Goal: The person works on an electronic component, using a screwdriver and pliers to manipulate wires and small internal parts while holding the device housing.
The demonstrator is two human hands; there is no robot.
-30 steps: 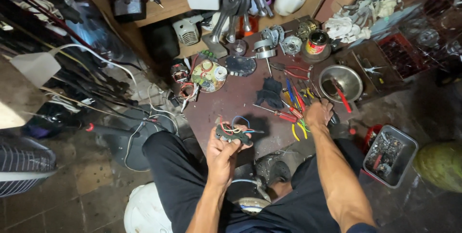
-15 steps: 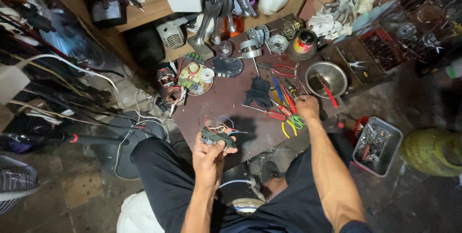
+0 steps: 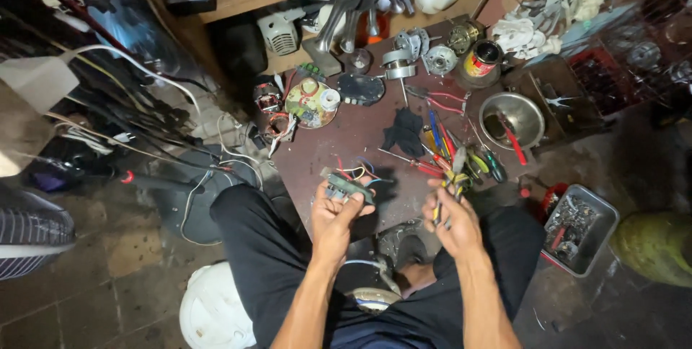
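Over the brown board, left hand pinches the wired circuit board; right hand grips yellow-handled pliers—best kept steady.

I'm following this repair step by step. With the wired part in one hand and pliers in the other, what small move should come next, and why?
Probably bring the right hand across so the yellow-handled pliers meet the coloured wires on the small wired part. The left hand holds that part raised over the brown board, wires facing up, and the pliers are lifted clear of the other tools.

Bare forearms, black trousers
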